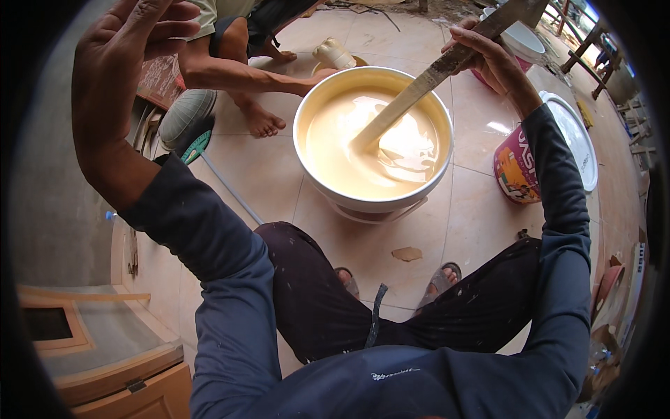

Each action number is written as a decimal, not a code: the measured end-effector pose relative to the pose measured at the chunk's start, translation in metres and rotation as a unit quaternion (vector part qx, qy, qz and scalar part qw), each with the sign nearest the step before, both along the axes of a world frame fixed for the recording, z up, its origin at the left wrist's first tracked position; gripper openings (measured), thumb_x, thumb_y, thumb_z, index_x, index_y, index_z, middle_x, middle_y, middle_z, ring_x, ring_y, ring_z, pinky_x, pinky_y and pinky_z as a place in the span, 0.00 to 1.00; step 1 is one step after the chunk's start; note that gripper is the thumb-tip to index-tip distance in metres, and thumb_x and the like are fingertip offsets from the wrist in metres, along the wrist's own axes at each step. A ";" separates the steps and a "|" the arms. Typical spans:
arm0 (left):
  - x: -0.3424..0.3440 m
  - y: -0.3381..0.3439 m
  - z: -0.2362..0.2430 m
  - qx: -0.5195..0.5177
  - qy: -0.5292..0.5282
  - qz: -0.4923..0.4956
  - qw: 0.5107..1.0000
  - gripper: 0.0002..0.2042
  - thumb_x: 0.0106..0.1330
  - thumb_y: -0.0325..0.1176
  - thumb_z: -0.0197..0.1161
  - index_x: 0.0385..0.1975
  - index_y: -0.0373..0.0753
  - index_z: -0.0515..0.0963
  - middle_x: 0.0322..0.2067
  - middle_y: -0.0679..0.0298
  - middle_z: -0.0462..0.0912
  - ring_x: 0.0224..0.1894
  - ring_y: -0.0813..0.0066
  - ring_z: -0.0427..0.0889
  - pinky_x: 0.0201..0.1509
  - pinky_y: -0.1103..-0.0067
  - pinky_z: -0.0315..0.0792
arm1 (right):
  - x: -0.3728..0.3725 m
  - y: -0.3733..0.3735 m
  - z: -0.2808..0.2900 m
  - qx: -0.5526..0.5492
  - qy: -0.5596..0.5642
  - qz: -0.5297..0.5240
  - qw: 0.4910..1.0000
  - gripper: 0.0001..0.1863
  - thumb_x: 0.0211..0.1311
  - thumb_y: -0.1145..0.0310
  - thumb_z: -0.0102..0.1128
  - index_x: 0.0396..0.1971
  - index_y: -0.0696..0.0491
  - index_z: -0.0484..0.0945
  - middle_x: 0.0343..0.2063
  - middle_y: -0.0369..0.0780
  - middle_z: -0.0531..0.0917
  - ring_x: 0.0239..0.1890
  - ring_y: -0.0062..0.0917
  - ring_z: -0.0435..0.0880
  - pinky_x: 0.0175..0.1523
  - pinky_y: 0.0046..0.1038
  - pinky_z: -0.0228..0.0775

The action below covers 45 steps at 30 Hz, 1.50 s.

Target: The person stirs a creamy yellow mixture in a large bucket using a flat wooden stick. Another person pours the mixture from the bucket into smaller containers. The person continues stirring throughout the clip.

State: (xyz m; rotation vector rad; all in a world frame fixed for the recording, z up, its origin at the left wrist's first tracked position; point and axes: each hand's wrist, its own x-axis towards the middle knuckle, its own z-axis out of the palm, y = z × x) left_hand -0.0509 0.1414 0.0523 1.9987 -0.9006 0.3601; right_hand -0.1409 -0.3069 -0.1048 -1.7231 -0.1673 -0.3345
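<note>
A large white bucket [313, 167] of glossy cream liquid stands on the tiled floor before my knees. My right hand [488, 59] grips a long flat paddle [405, 96] near its upper end, with the lower end sunk in the liquid. My left hand [143, 31] is raised at the upper left, away from the bucket, its fingers apart and holding nothing visible. A co-worker's hand [314, 82] reaches to the bucket's back left side, near a tilted cream plastic container [331, 54].
A pink bucket [515, 174] with a white lid [574, 143] stands right, another [520, 42] behind. The co-worker's bare foot [264, 120] is back left, beside a grey domed object [185, 115] and a pole [230, 192]. Wooden panels [118, 387] lie lower left; a wooden frame [593, 42] stands back right.
</note>
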 end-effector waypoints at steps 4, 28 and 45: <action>0.001 -0.002 -0.004 -0.033 0.023 0.005 0.999 0.17 0.75 0.45 0.60 0.48 0.36 0.83 0.41 0.59 0.88 0.42 0.73 0.88 0.51 0.78 0.77 | 0.015 0.017 -0.004 -0.082 -0.046 0.016 0.995 0.15 0.68 0.57 0.66 0.38 0.55 0.79 0.33 0.40 0.85 0.39 0.25 0.89 0.43 0.30 0.87; -0.013 0.003 -0.005 -0.059 -0.037 0.017 0.997 0.16 0.75 0.44 0.60 0.43 0.35 0.82 0.37 0.59 0.87 0.38 0.72 0.87 0.49 0.78 0.78 | -0.001 0.009 0.003 -0.033 0.030 0.017 0.999 0.17 0.64 0.55 0.69 0.39 0.53 0.78 0.32 0.41 0.86 0.34 0.24 0.89 0.36 0.28 0.85; -0.006 0.005 0.004 0.018 0.014 0.018 1.000 0.19 0.75 0.46 0.60 0.49 0.35 0.82 0.41 0.58 0.88 0.44 0.72 0.89 0.54 0.76 0.78 | 0.012 0.031 -0.058 -0.135 0.128 0.060 0.981 0.19 0.65 0.52 0.68 0.31 0.51 0.73 0.28 0.36 0.80 0.33 0.19 0.86 0.33 0.26 0.86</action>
